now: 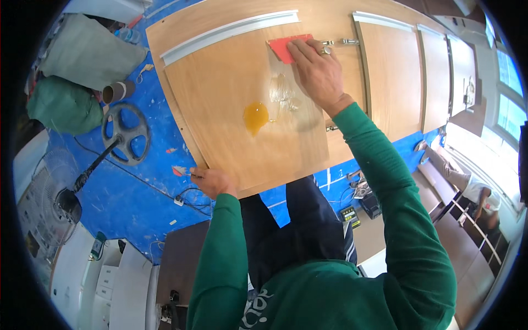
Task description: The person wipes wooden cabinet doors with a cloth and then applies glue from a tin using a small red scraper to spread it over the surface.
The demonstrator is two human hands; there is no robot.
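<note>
We pinch a flat red scraper (pixel 280 49) in our right hand (pixel 320 71). It is on the wooden board (pixel 209 93), near the end of a metal strip (pixel 231 36). A yellow puddle (pixel 256 117) sits closer to us. Our left hand (pixel 215 181) is at the board's near edge; we can't tell if it holds anything. A blue sheet (pixel 110 187) lies below.

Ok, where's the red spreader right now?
In the head view, the red spreader is in the right hand, over the wooden panel, just below the right end of the pale strip.
</note>
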